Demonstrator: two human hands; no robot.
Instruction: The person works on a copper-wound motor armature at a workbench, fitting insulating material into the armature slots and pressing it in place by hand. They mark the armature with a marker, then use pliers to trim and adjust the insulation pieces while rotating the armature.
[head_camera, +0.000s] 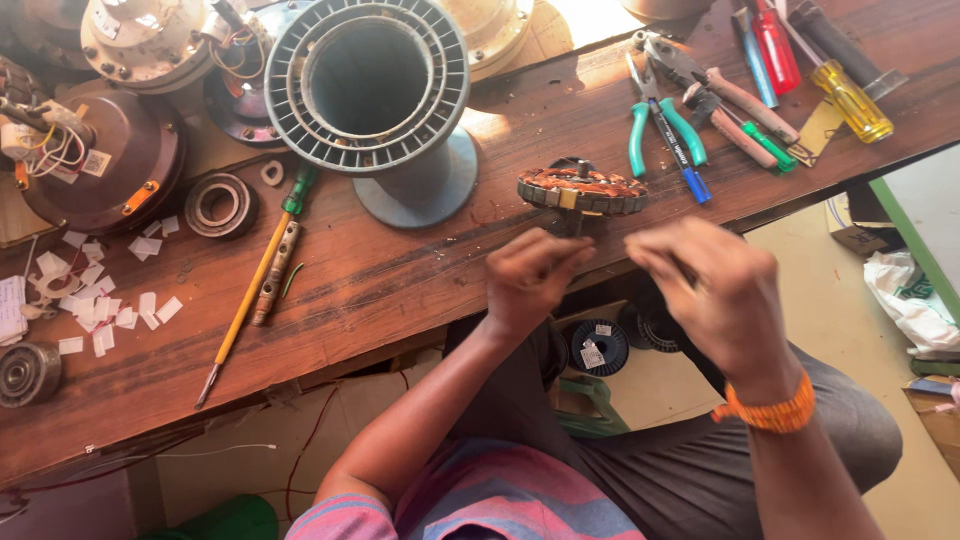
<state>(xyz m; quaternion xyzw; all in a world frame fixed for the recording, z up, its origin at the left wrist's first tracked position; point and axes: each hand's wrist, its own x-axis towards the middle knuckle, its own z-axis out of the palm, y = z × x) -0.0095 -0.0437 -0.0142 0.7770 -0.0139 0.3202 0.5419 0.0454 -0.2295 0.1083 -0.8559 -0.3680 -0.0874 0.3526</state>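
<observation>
A round motor stator (581, 190) with copper-coloured windings stands near the front edge of the wooden workbench (400, 280). My left hand (533, 275) is closed just below and in front of it, fingers curled, close to the stator's underside. My right hand (712, 290) is also curled, a little to the right of the stator and off the bench edge, blurred; an orange band circles its wrist. Whether either hand pinches a fine wire is too small to tell.
A grey ribbed fan housing (375, 90) stands behind. Pliers and screwdrivers (720, 95) lie at the right; a long yellow-handled screwdriver (250, 290), a bearing (220, 205), white paper scraps (100, 300) and brown motor covers (100, 160) at the left. Wire spools (600, 345) sit under the bench.
</observation>
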